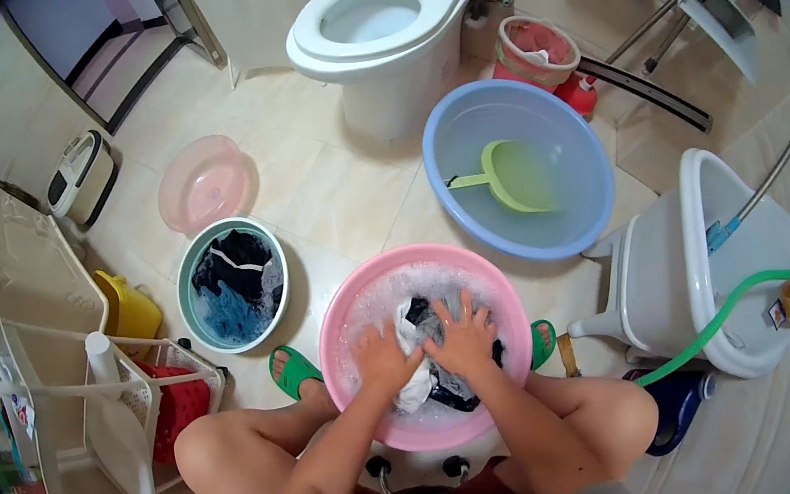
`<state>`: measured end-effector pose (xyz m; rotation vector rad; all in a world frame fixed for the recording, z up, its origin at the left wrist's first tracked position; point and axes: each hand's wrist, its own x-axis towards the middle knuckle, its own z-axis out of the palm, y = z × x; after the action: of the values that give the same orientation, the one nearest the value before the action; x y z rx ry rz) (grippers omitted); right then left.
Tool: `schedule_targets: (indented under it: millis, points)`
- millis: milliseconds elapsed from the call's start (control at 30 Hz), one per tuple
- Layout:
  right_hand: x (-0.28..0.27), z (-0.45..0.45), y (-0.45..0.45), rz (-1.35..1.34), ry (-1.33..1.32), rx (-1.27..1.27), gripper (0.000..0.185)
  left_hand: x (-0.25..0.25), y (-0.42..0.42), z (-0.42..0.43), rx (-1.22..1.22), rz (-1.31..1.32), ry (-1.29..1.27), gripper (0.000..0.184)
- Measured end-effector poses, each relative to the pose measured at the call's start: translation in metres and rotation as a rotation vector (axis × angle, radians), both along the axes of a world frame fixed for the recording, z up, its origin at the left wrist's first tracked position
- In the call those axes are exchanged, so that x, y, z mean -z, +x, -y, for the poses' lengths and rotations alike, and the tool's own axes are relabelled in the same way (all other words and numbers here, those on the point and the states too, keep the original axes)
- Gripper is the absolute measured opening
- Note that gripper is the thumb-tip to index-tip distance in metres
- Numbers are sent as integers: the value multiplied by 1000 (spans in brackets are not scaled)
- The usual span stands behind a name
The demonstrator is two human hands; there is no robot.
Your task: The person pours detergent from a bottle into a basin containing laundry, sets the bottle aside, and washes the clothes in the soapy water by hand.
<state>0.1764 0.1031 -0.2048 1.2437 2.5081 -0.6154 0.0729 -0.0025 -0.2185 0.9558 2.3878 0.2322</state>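
Between my knees stands a pink basin (332, 377) of sudsy water. Wet clothes lie in it: a white cloth (415, 389) on the left and a dark garment (453, 396) beside it, with grey fabric near the right hand. My left hand (387, 357) rests at the left edge of the clothes, fingers stretched out and apart. Pressed on top of the pile, my right hand (463, 338) has its fingers spread. The two thumbs nearly meet over the white cloth. Foam and fabric partly hide what lies beneath both palms.
Beyond the pink basin, a blue basin (602, 208) holds water and a green dipper (508, 186). A smaller basin (187, 306) of dark and blue clothes sits left, near an empty pink basin (194, 184). A toilet (379, 57) is ahead; a white tub (646, 272) with a green hose (719, 328) stands right.
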Motion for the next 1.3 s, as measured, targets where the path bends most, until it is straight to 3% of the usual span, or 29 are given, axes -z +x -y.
schedule_targets:
  millis: [33,167,267,300,367,400,467,533,567,633,767,833,900,967,1033,1067,1100,1167,1200,1233,1300]
  points:
    - [1,-6,-5,57,-15,-38,71,-1,-4,-7,-24,111,-124,91]
    - [26,-13,-15,236,-17,-93,68,39,-13,-4,-21,238,-66,81]
    - [83,-16,-4,312,54,-211,64,71,-20,-3,86,259,-126,73]
    - [113,-18,0,167,-110,30,63,93,-18,3,183,122,-161,70]
    - [108,-21,-1,19,-265,276,63,139,-17,9,283,-16,-189,66]
    - [65,-19,-9,-308,-553,550,63,164,-19,11,355,21,-239,64]
    - [40,-18,-10,-646,-833,813,62,167,-15,14,424,57,-286,63]
    - [45,-22,-8,-542,-467,479,54,125,-15,13,98,121,68,58]
    - [47,-25,-7,-487,-282,317,50,91,-20,6,99,112,76,58]
    - [50,-28,0,-355,84,6,45,31,-28,-9,-154,332,70,53]
    - [43,-41,11,-538,67,282,23,20,-24,-8,-197,144,289,44]
    - [20,-46,19,-621,86,315,21,15,-24,-2,-141,6,452,34]
    - [4,-45,31,-692,89,358,19,4,-29,5,-147,46,447,32]
    - [-3,-45,41,-688,36,425,22,-3,-33,14,-155,79,438,30]
    - [-2,-43,48,-642,35,388,27,9,-40,19,-402,92,366,30]
    - [1,-42,50,-588,37,349,32,28,-46,26,-400,86,369,30]
    - [2,-39,50,-595,37,350,32,27,-47,31,-418,125,544,30]
    - [6,-34,49,-337,-6,274,45,26,-52,40,-438,119,563,28]
    - [-1,-27,48,-343,-5,275,45,-8,-47,40,-435,115,566,28]
    - [-14,-16,45,-279,133,164,50,-38,-40,40,-612,317,639,23]
    - [-22,-2,35,-215,270,52,54,-47,-32,39,-788,520,709,19]
